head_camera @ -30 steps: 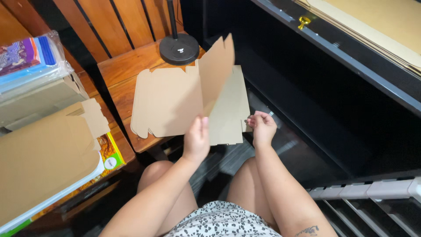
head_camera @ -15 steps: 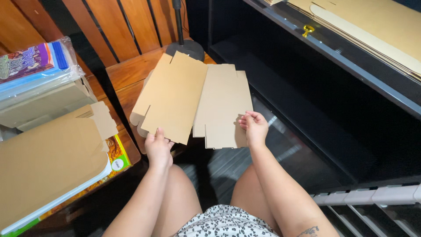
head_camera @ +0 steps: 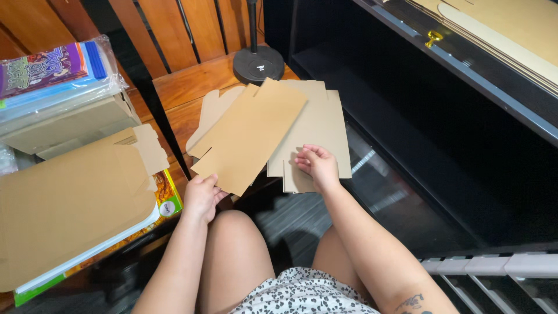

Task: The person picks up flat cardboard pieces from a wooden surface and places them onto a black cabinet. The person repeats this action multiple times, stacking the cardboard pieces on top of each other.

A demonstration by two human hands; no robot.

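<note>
I hold a flat brown cardboard box blank (head_camera: pixel 264 131) above my knees, with both hands on its near edge. My left hand (head_camera: pixel 201 196) pinches the lower left corner of the panel that is folding over to the right. My right hand (head_camera: pixel 317 166) grips the bottom of the right panel, fingers curled on top. The left panel lies tilted across the right one, overlapping it in the middle.
A wooden slatted bench (head_camera: pixel 186 96) with a black round lamp base (head_camera: pixel 258 64) lies behind the blank. At left are flat cardboard sheets (head_camera: pixel 64 203) over coloured books and a plastic-wrapped stack (head_camera: pixel 52 81). A dark shelf unit (head_camera: pixel 418 116) holding more cardboard (head_camera: pixel 505 35) fills the right.
The blank went from raised and half-folded to spread flat, and now its left panel swings over the right one. My left hand moved left along the bottom edge.
</note>
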